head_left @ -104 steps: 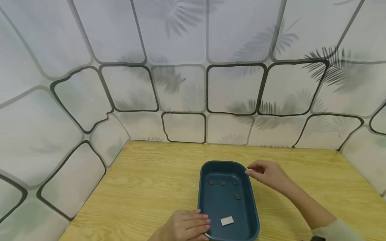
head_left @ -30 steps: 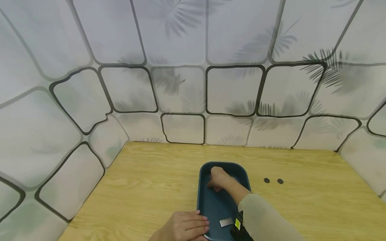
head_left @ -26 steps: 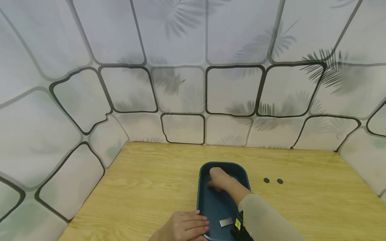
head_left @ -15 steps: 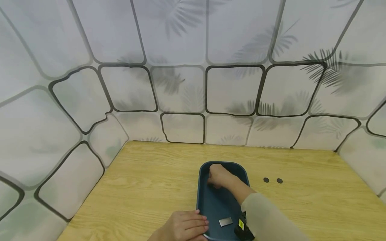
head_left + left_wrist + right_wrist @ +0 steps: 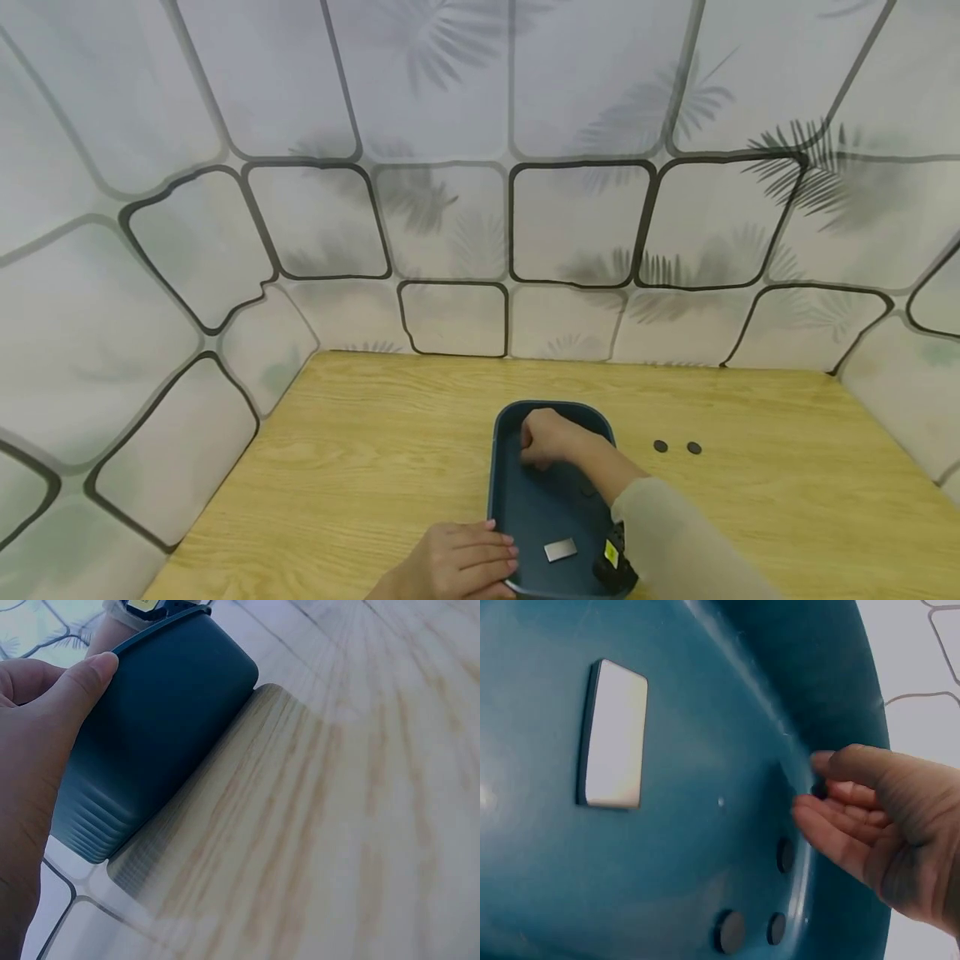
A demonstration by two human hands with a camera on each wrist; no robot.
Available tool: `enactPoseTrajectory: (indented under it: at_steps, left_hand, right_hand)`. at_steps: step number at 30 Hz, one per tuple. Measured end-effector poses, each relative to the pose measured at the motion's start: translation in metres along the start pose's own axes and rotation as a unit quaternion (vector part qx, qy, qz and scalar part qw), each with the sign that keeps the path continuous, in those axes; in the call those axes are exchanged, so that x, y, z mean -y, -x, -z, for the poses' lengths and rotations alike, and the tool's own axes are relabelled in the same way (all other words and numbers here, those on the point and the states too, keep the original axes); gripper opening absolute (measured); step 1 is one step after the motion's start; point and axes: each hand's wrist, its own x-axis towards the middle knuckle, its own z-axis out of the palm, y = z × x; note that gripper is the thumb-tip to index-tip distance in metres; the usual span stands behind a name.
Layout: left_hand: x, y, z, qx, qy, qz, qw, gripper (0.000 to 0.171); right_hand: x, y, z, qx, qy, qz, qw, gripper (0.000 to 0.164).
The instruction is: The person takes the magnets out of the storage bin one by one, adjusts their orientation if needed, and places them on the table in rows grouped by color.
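Table (image 5: 352,475): pale yellow wood with visible grain, spreading left and right.
Left hand (image 5: 465,562): at the near left, fingers together and bent over the rim of the blue tray (image 5: 517,512), thumb pressed against the outer wall; the wall is held between them.
Sleeve (image 5: 686,550): pale, reaching in from the near right and covering part of the table.
Wrist device (image 5: 615,562): black with a yellow patch, hiding some of the tray's near right side.
Metal block (image 5: 560,549): flat, rectangular, shiny on top, dark at the edge; it lies on the tray floor toward the near end, beside the left fingertips but not touching.
Forearm (image 5: 606,468): crosses above the right rim and blocks the head view of the floor beneath.
Right hand (image 5: 551,437): inside the far left part of the tray, thumb and fingers nearly closed, pinching a dark disc (image 5: 820,789) near the wall.
Floor discs (image 5: 730,931): three, dark and round, loose on the tray floor; the head view mostly loses them behind the hand and arm.
Table discs (image 5: 661,446): two, right of the tray, side by side and apart.
Backdrop (image 5: 457,221): pale, with rounded outlines and grey leaves, beyond the far edge.
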Motion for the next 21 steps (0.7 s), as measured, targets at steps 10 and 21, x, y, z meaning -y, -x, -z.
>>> enactPoseTrajectory:
  at_steps: [10,21]
  left_hand:
    - [-0.002,0.000,-0.002,-0.004,0.007,0.009,0.9999,0.022]
    - [-0.002,0.002,-0.003,-0.007,0.004,0.013,0.9999,0.022]
  right_hand:
    - [0.008,0.013,0.009,-0.024,0.065,0.053,0.996,0.010]
    - [0.023,0.039,0.020,-0.077,0.084,0.135,0.984,0.013]
